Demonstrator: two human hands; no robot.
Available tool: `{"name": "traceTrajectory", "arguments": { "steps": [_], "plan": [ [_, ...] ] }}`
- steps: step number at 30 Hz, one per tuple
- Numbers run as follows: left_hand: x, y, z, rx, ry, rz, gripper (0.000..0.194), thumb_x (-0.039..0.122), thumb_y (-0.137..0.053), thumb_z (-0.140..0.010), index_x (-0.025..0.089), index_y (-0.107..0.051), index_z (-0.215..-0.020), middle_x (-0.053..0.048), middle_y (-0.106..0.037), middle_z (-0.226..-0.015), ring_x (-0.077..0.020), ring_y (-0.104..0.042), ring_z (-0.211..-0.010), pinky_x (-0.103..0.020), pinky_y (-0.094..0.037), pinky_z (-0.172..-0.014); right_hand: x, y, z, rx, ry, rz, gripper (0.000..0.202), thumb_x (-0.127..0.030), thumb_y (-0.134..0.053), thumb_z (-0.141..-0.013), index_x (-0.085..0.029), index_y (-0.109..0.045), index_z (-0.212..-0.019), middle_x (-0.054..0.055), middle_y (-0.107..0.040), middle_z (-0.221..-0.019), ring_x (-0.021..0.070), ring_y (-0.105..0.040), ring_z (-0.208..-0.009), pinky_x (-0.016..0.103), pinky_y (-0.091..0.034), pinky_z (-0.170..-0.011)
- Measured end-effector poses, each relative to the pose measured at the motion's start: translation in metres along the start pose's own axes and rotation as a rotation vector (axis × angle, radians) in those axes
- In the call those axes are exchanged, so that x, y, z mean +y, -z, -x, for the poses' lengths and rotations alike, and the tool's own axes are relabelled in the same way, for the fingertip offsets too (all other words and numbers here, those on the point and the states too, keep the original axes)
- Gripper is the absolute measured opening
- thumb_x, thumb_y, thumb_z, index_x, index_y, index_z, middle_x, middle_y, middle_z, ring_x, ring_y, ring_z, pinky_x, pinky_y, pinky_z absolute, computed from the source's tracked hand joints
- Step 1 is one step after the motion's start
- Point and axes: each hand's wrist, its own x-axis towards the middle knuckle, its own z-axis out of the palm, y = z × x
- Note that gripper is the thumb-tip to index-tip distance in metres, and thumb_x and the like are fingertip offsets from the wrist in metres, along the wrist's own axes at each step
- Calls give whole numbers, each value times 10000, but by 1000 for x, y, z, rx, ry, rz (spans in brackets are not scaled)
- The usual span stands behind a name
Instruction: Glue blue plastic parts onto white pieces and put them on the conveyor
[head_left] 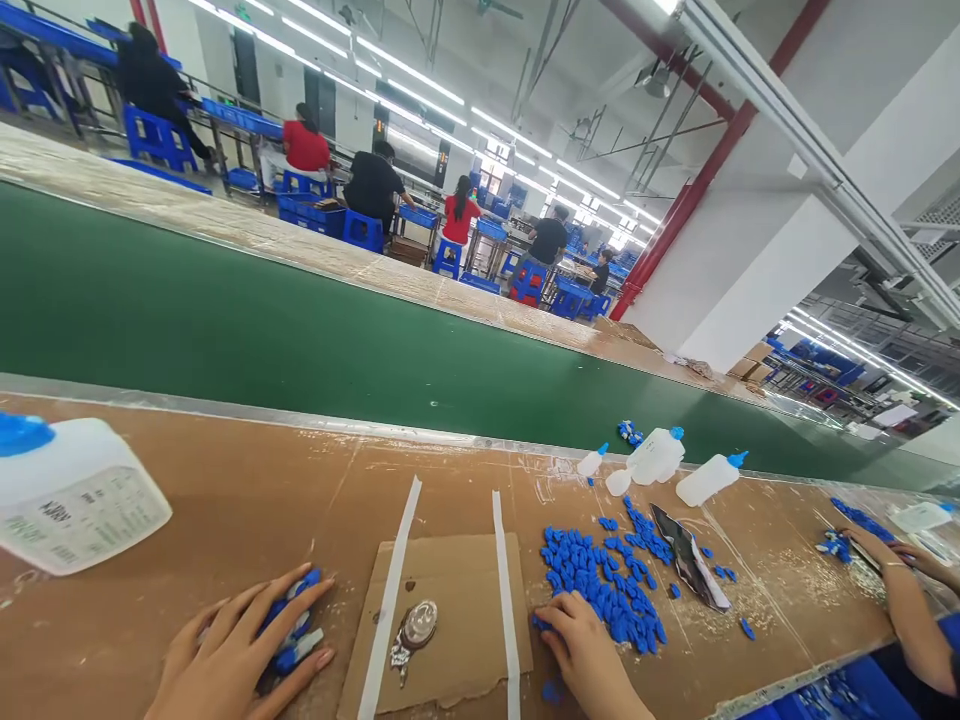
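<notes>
Blue caps [292, 625] sit clamped under the left hand [236, 655]; right hand [581, 645], fingers curled together, touches the blue cap pile [600, 580] beside the cardboard [450, 610].

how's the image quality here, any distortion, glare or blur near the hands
Head view: strong wide-angle warp bends the green conveyor belt and tilts the ceiling light strips, which blow out to white. Even overhead light, only soft shadows under the left hand and right hand. The white bottle at the left edge looks stretched and slightly soft; the blue caps stay fairly sharp.
</notes>
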Motion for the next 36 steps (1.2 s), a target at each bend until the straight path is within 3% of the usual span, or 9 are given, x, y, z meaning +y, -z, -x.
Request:
{"name": "traceTrajectory", "arguments": {
  "steps": [5,11,17,21,25,28,32,36],
  "plan": [
    [-5,-7,3,21,2,96,385,395,-463,-882,282,-700,-1164,-103,-709,-1224,-351,-659,-1061,-532,-451,-956,5,16,-6,-44,68,-22,343,-116,-444,-926,-181,-761,-1042,108,-702,-943,216,-656,-903,315,-527,-831],
    [-6,-11,4,49,-10,100,400,397,-406,-922,272,-700,-1161,-119,-707,-1223,-358,-660,-1041,-551,-467,-914,6,31,-25,-57,124,-39,353,-43,-497,-844,-203,-789,-958,87,-717,-895,215,-679,-866,315,-544,-803],
    [-6,-12,4,61,0,129,397,421,-410,-925,273,-692,-1163,-119,-710,-1208,-361,-664,-1020,-558,-464,-906,10,20,-37,22,243,-74,363,-32,-486,-835,-228,-791,-828,66,-746,-867,197,-688,-838,308,-558,-777],
    [-6,-13,4,50,16,147,393,426,-407,-923,290,-685,-1165,-102,-704,-1228,-350,-662,-1022,-551,-465,-902,24,8,-33,158,296,-68,384,-99,-433,-880,-247,-788,-898,78,-761,-970,221,-676,-907,363,-564,-813],
    [-6,-11,4,24,27,123,386,418,-406,-923,305,-684,-1167,-89,-700,-1241,-330,-660,-1031,-529,-465,-912,33,-1,-21,345,206,-23,403,-157,-360,-930,-200,-751,-1019,127,-728,-987,252,-662,-921,415,-553,-808],
    [-6,-9,4,11,29,142,411,438,-411,-913,297,-665,-1203,-100,-684,-1266,-333,-648,-1058,-538,-446,-942,29,-8,-11,432,91,26,259,-259,-495,-929,-196,-737,-999,116,-721,-927,283,-659,-862,445,-531,-766],
    [-6,-8,8,38,55,229,503,455,-368,-909,236,-594,-1302,-132,-639,-1324,-346,-612,-1133,-571,-383,-1032,21,-18,-6,377,-27,178,152,-276,-612,-871,-240,-754,-909,60,-746,-891,286,-677,-819,414,-507,-706],
    [-10,1,13,68,77,245,417,345,-374,-918,273,-636,-1235,-80,-700,-1235,-327,-588,-1166,-594,-299,-1099,33,-21,-13,304,14,186,187,-266,-592,-874,-259,-772,-925,47,-762,-879,265,-703,-816,372,-519,-677]
  ]
}}
